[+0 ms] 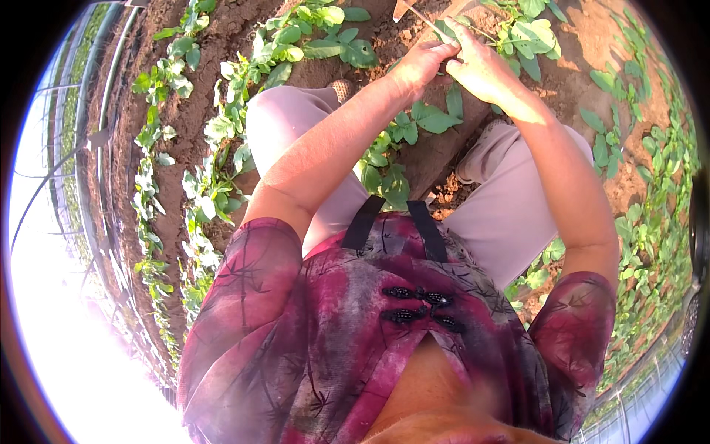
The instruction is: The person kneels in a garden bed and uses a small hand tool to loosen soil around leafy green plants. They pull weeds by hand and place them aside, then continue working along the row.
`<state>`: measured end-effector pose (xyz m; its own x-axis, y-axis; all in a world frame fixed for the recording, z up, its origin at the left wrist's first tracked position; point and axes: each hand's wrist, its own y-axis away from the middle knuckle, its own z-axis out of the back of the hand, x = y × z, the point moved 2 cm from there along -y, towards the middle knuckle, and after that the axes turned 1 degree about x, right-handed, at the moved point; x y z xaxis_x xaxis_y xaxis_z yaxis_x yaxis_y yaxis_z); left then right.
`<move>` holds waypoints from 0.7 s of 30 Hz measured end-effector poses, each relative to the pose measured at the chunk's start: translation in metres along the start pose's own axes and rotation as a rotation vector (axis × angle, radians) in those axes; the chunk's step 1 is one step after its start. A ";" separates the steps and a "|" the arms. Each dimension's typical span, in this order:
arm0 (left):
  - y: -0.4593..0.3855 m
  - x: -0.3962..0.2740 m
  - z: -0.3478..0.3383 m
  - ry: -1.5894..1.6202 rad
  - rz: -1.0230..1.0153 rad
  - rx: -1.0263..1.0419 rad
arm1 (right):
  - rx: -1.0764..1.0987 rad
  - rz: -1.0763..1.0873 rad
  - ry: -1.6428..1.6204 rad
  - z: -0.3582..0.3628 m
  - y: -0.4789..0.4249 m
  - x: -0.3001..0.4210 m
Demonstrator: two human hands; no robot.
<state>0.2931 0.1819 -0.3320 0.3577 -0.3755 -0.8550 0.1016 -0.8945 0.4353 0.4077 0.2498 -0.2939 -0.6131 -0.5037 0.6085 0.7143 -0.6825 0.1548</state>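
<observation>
Both hands meet at the top centre, above the low leafy plants. My left hand (424, 66) has its fingers bent, their tips touching my right hand (480, 66). The index finger of my right hand stretches forward beside a green leaf. A thin shaft of a hand tool (427, 21) runs from the fingers towards the top edge, near a flat, pointed brownish piece. Which hand grips the shaft cannot be told, as the fingers overlap. A leafy plant (435, 119) grows just below the hands, between my knees.
Rows of leafy plants (211, 194) run along brown soil (166, 216) at the left. Denser greenery (638, 238) fills the right. My bent knees in pale trousers (499, 194) flank the middle plants. Pipes or rails (100, 61) line the far left.
</observation>
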 end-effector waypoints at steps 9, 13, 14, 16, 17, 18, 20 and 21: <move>0.000 -0.004 0.004 -0.091 0.010 0.035 | -0.049 0.027 0.023 0.000 -0.009 -0.011; -0.009 -0.018 0.017 -0.169 -0.123 -0.011 | -0.079 -0.045 -0.335 0.018 -0.012 -0.016; -0.012 -0.023 0.023 -0.112 -0.176 -0.062 | -0.214 0.154 -0.246 0.014 -0.023 -0.031; -0.017 -0.033 0.037 0.057 -0.206 -0.178 | -0.298 0.309 -0.260 0.018 -0.027 -0.031; -0.019 -0.035 0.042 0.169 -0.188 -0.237 | -0.252 0.264 -0.362 0.025 -0.030 -0.035; -0.013 -0.043 0.041 0.164 -0.230 -0.308 | -0.205 0.214 -0.462 0.029 -0.030 -0.036; -0.020 -0.043 0.078 0.282 -0.330 -0.135 | -0.271 0.181 -0.664 0.028 -0.032 -0.027; -0.017 -0.050 0.069 0.278 -0.374 -0.245 | -0.314 0.145 -0.749 0.029 -0.031 -0.032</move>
<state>0.2095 0.1990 -0.3157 0.4846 0.0672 -0.8721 0.4717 -0.8597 0.1959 0.4149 0.3021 -0.2957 -0.0558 -0.1874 0.9807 0.5738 -0.8098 -0.1221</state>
